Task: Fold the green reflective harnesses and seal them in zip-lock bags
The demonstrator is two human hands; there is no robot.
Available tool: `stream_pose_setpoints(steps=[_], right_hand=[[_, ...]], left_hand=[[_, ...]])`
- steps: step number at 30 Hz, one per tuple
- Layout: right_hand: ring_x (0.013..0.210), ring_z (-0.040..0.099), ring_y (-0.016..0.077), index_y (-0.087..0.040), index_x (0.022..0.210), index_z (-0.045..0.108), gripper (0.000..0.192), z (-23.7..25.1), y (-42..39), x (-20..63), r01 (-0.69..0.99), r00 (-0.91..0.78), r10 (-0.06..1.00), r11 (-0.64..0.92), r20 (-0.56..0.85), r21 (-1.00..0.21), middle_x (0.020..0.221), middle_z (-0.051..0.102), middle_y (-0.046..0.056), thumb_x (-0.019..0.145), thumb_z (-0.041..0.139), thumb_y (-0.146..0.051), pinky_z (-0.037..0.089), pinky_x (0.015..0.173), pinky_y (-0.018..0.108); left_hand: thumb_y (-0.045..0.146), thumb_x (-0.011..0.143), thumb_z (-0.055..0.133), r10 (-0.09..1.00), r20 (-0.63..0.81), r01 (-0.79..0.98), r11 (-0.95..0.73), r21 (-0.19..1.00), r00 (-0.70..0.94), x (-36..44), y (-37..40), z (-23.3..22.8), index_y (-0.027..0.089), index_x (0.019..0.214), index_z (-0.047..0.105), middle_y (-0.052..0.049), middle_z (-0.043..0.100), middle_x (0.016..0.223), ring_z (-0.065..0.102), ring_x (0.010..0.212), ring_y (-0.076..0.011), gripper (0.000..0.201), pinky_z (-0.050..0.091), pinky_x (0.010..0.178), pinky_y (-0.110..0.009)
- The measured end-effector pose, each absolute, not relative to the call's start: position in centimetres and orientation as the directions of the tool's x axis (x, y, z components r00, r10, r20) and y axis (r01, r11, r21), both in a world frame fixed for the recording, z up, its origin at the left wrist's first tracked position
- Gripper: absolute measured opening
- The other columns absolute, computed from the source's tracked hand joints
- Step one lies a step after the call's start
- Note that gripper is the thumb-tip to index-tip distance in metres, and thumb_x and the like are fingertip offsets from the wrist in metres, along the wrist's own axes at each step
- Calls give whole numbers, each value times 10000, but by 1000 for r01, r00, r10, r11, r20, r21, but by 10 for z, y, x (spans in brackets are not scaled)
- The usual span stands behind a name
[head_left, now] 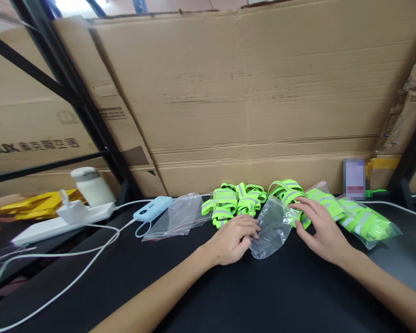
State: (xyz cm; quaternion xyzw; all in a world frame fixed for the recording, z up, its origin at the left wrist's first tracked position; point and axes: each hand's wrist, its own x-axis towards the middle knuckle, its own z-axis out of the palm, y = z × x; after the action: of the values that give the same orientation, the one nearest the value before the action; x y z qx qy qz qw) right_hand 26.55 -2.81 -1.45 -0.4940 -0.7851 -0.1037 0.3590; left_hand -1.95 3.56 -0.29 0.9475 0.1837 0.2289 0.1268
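Note:
A clear plastic bag (271, 233) lies on the black table in front of me. My left hand (236, 238) has its fingers curled on the bag's left edge, gripping it. My right hand (321, 227) is bent over a fluorescent green reflective strap (288, 188) with grey stripes, its thumb and fingers around part of it. That bundle lies at the bag's upper right edge, partly hidden by the hand. To the left sits another loose bundle of reflective straps (251, 199). Bagged reflective straps (367, 224) lie right of my right hand.
Left of the straps are flat clear bags (185, 215) and a light blue power bank (153, 209). A white power strip (64, 224) with cables, a white bottle (93, 186) and yellow packets (38, 203) are farther left. A cardboard panel (246, 92) stands behind the table.

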Motion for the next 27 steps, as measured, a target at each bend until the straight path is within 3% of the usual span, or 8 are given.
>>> stream_pose_setpoints(steps=[4,8,12,15,17,20,23,27], right_hand=[[1325,504,305,-287,1453,412,527,-20,-24,268,861,-265,695,482,669,-160,1450,514,119,955,375,-117,449,1035,524],[1423,399,357,-285,1536,324,564,-25,-17,278,907,-219,716,401,663,-133,1559,387,157,987,440,-234,420,1080,583],[1405,424,392,-277,1536,331,626,-30,-14,287,925,-239,792,361,561,-115,1583,342,178,963,557,-388,452,1060,587],[1359,483,364,-277,1444,439,534,-30,-15,287,916,-250,817,374,520,-148,1528,394,159,940,584,-380,480,1051,537],[1328,510,339,-275,1419,443,513,-27,-16,285,909,-238,821,377,519,-180,1466,436,145,924,570,-324,505,1028,500],[1232,571,327,-268,1479,361,633,-24,-17,284,910,-214,818,366,534,-196,1350,498,136,879,562,-274,548,957,470],[1179,587,336,-248,1497,352,680,-25,-17,284,918,-201,809,352,552,-182,1267,517,139,860,584,-294,552,941,472],[1291,508,367,-224,1397,453,544,-28,-14,284,927,-213,803,347,557,-145,1371,463,180,911,595,-424,484,1036,525]], left_hand=[[384,949,549,467,408,356,-878,319,785,-17,31,2,198,717,645,-72,733,895,694,909,-238,313,508,941,-424],[470,880,639,511,416,429,-859,279,753,-14,26,3,202,615,567,-42,642,721,628,733,-205,384,501,715,-328],[290,847,631,487,404,419,-873,249,774,-13,24,3,222,902,679,-36,694,861,659,864,-226,101,439,1026,-467],[85,822,515,463,376,417,-887,200,803,-13,24,0,259,1251,619,-64,699,1154,611,1166,-262,475,241,1183,-575],[-12,783,444,420,340,396,-907,141,841,-14,25,-4,275,1339,578,-68,673,1259,528,1301,-273,640,200,1196,-602],[-62,745,414,374,290,364,-927,92,881,-15,28,-11,261,1242,660,-64,665,1286,561,1255,-268,642,341,1144,-536],[-54,747,412,416,301,398,-909,123,858,-15,29,-12,227,1015,737,-50,705,1177,646,1072,-240,507,505,954,-397],[19,819,439,466,338,454,-883,118,818,-12,25,-8,202,812,702,-39,711,956,655,880,-220,320,513,799,-347]])
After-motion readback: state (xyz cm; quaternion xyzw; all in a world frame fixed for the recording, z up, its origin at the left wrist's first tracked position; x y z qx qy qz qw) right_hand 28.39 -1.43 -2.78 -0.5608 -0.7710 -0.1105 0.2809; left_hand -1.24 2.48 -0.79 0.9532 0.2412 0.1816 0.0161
